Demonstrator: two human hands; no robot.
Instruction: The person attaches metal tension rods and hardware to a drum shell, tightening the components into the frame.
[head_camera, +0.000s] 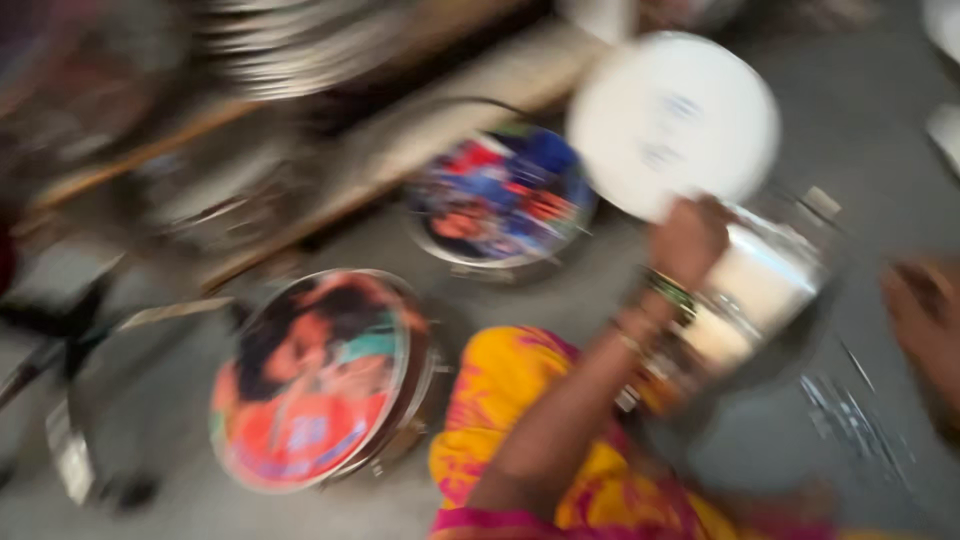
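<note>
The frame is heavily motion-blurred, so only broad shapes can be trusted. The left hand (688, 240) is raised over the grey floor (880, 130), its grip closed on the lower rim of a white round disc (672, 122), which looks like a drum skin or lid. The disc is held up off the floor, toward the far right part of it, above an open metal-rimmed drum shell (760, 290) that stands just beside the wrist. The disc's flat face is turned toward the camera and slightly upward; being round, it has no long axis to speak of, and its plane is tilted rather than level. The right hand (925, 320) shows only partly at the right edge, and whether its grip is open or closed cannot be told. Nearer the middle of the floor lie two drums with printed colourful faces, a red-orange one (312, 380) and a blue one (500, 195). Judging from this, holding the disc well means pinching firmly at the rim, keeping fingers off the face, and levelling it squarely over the shell.
</note>
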